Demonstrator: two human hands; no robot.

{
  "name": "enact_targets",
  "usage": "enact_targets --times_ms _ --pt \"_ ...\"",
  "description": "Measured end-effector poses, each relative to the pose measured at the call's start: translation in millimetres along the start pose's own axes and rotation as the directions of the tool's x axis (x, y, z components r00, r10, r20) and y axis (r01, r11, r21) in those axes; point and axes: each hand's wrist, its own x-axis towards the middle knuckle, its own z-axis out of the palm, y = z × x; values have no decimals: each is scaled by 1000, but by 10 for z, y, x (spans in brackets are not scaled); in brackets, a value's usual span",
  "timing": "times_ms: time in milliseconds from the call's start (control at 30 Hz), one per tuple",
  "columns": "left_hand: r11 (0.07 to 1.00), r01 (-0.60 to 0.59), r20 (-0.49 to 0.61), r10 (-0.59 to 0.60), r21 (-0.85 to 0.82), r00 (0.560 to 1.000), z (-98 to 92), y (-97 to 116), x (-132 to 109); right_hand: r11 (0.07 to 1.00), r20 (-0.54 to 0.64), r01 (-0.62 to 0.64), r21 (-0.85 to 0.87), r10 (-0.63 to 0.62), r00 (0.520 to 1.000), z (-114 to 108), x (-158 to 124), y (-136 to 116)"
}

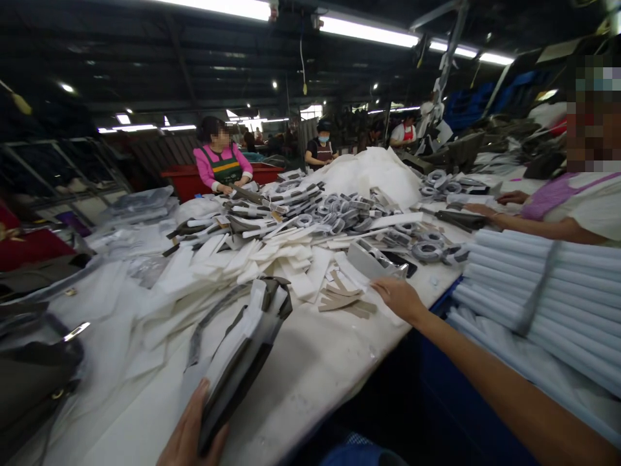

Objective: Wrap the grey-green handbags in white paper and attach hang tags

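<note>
My left hand (191,430), at the bottom of the view, is closed around the lower end of a dark grey fabric piece (233,382) with white foam strips inside it. The piece tilts up and away over the table. My right hand (398,299) reaches out across the table's right edge, fingers together at the end of a white foam strip (352,270). Just left of those fingers lie several brown-grey thin strips (347,299). Beyond them sit a grey panel (371,259) and a black flat object (402,264), partly covered.
White foam strips (184,298) cover the table's left and middle. Behind are heaped grey fabric pieces (291,200), grey rings (429,249) and a white mound (373,171). Bundled pale blue tubes (543,285) stand at right. Co-workers sit across (223,162) and at right (557,200).
</note>
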Motion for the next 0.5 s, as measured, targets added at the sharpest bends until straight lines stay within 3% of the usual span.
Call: enact_targets --times_ms 100,200,333,400,500 --pt "992 87 -11 -87 88 996 -62 114 29 982 87 132 137 -145 986 -35 -274 -563" --pt "984 141 -7 -141 111 990 -105 184 54 901 219 238 362 -331 918 57 -709 -1136" --pt "986 142 -3 -142 84 990 -133 208 57 842 337 288 455 -462 820 265 -1149 -1503" --pt "986 155 13 -156 63 988 -135 192 42 869 310 273 413 -416 855 408 -1185 -1482" --pt "984 171 30 -172 48 985 -131 154 13 964 137 185 193 -213 967 733 -1088 -1330"
